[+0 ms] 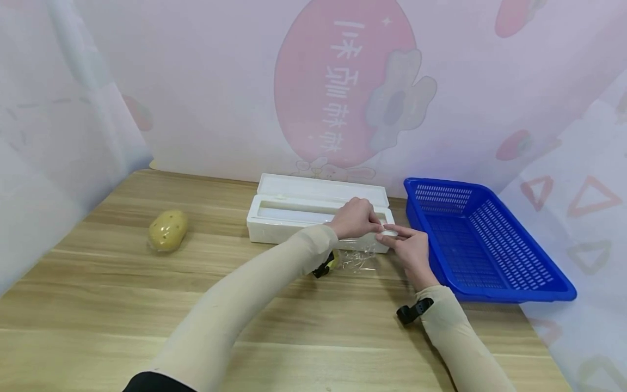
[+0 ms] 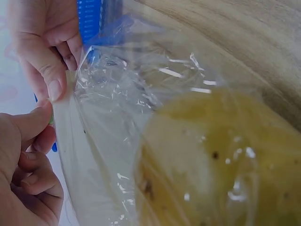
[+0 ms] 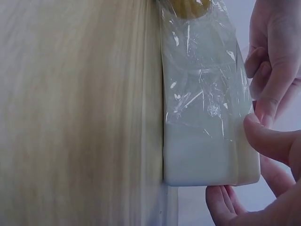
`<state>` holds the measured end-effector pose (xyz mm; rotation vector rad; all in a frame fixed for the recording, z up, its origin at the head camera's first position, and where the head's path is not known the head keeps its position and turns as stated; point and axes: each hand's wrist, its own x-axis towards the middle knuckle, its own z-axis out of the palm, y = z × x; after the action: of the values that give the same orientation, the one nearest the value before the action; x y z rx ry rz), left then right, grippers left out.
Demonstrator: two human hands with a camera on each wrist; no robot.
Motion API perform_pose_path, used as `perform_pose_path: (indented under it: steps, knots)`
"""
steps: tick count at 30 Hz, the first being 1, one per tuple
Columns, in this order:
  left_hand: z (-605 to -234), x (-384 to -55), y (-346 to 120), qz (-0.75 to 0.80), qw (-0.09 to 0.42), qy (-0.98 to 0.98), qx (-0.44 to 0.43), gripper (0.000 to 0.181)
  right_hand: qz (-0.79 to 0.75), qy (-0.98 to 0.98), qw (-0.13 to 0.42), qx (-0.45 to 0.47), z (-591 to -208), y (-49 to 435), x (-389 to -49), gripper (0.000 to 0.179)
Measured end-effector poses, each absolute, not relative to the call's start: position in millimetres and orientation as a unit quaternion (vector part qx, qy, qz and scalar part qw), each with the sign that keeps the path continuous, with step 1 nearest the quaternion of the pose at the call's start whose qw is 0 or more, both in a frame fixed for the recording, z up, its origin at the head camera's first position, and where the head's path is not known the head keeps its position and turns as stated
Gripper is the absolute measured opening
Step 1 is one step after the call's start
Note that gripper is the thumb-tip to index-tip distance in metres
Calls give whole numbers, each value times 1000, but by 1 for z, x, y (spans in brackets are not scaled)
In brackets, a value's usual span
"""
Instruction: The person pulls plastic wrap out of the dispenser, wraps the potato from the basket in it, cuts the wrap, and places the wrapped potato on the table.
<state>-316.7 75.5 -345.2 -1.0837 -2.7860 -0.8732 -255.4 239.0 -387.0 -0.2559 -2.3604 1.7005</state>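
Observation:
A long white cling film box (image 1: 274, 231) lies with its lid raised, a pale roll inside. My left hand (image 1: 355, 218) reaches across to its right end; thumb and finger pinch at the rim, where a small green piece (image 2: 51, 120) shows, too covered to identify. With thumb on the rim and fingers against the end, my right hand (image 1: 413, 250) holds the box's right corner. Clear cling film (image 2: 117, 84) drapes over the box front and around a potato (image 2: 211, 160), which my left forearm mostly hides in the head view.
Another film-wrapped potato (image 1: 168, 230) lies at the left of the wooden table (image 1: 98, 305). A blue plastic basket (image 1: 490, 250) stands just right of the box, close to my right hand. A printed cloth (image 1: 196, 81) hangs behind the table.

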Motion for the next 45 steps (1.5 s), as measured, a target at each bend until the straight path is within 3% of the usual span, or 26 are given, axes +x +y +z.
perform_pose_path:
  steps: [10, 22, 36, 45]
  knots:
    - [-348, -316, 72, -315, -10, -884, -345, 13, 557, -824, 80, -63, -384, 244, -253, 46]
    - [-344, -317, 69, -317, -22, -879, -356, 12, 444, -883, 148, -36, -387, 242, -255, 39]
    - [-343, -320, 55, -289, -9, -884, -368, 10, 415, -896, 151, -46, -388, 236, -256, 38]
    - [-343, -326, 18, -286, -3, -876, -388, 10, 418, -894, 150, -49, -386, 240, -256, 38]
